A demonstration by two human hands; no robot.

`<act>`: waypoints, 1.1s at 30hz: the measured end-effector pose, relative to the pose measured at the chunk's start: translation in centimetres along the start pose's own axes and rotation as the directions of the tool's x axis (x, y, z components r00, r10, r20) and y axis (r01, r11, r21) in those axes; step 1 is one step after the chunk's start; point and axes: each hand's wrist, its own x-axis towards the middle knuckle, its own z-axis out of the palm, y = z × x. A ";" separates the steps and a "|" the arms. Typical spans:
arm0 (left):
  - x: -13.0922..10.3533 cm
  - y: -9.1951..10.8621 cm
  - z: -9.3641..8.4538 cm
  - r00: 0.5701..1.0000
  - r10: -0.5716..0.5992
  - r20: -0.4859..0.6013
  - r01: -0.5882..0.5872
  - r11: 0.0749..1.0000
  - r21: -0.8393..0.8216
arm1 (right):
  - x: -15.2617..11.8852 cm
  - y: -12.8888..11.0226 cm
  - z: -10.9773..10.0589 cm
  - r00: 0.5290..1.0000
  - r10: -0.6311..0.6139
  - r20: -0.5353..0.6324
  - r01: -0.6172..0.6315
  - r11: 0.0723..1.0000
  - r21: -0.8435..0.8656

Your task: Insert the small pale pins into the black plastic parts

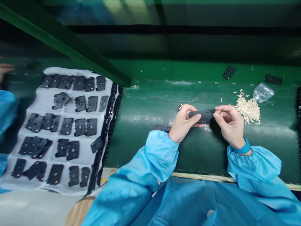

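Observation:
My left hand [183, 123] holds a flat black plastic part [204, 117], thumb on top and fingers beneath. Just right of that part is my right hand [229, 121], its thumb and forefinger brought close together; whatever lies between the tips is too small to make out. Beyond my right hand a pile of small cream-coloured strips [249, 110] is spread on the green table [145, 103]. Another black part [162, 128] shows beside my left sleeve, and a further one [179, 107] is partly hidden behind my left hand.
At the left, a white compartmented tray [50, 125] with a black edge bears many black parts. A green beam [77, 47] crosses above it. A clear plastic bag [263, 92] and two black parts [229, 72] lie at the back right. Another person's blue sleeve [7, 110] shows far left.

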 end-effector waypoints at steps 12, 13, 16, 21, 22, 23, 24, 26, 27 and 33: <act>-0.1 -0.1 0.1 0.999 -0.035 0.019 0.035 0.999 0.008 | -0.2 0.2 -0.4 0.996 -0.057 0.074 0.063 0.994 -0.084; -0.1 -0.1 0.1 0.999 -0.036 0.017 0.036 0.999 0.006 | -0.1 0.2 -0.5 0.994 -0.062 0.091 0.072 0.992 -0.105; -0.1 0.0 0.0 0.999 -0.038 0.009 0.038 0.999 -0.001 | -0.1 0.1 -0.6 0.989 -0.074 0.129 0.094 0.983 -0.154; -0.2 0.0 -0.1 0.999 -0.054 0.002 0.054 0.998 -0.026 | -0.1 0.0 -0.7 0.977 -0.120 0.176 0.148 0.976 -0.158; -0.2 0.0 0.0 0.999 -0.049 -0.002 0.049 0.998 -0.030 | -0.1 0.1 -0.7 0.974 -0.134 0.185 0.164 0.973 -0.161; -0.2 0.0 0.0 0.999 -0.044 -0.006 0.044 0.999 -0.031 | -0.1 0.1 -0.6 0.970 -0.147 0.193 0.180 0.970 -0.163; -0.2 0.0 0.0 0.999 -0.039 -0.012 0.038 0.999 -0.032 | -0.2 0.1 -0.6 0.967 -0.159 0.199 0.193 0.967 -0.164; -0.2 0.0 0.2 0.999 -0.028 -0.025 0.027 0.999 -0.031 | -0.2 0.1 -0.7 0.962 -0.174 0.209 0.210 0.964 -0.164; -0.3 0.0 0.2 0.999 -0.024 -0.032 0.023 0.999 -0.028 | -0.2 0.1 -0.7 0.961 -0.178 0.213 0.215 0.963 -0.164; -0.4 0.1 0.4 0.998 0.004 -0.055 -0.004 1.000 0.000 | -0.3 -0.1 -0.8 0.955 -0.187 0.231 0.227 0.961 -0.159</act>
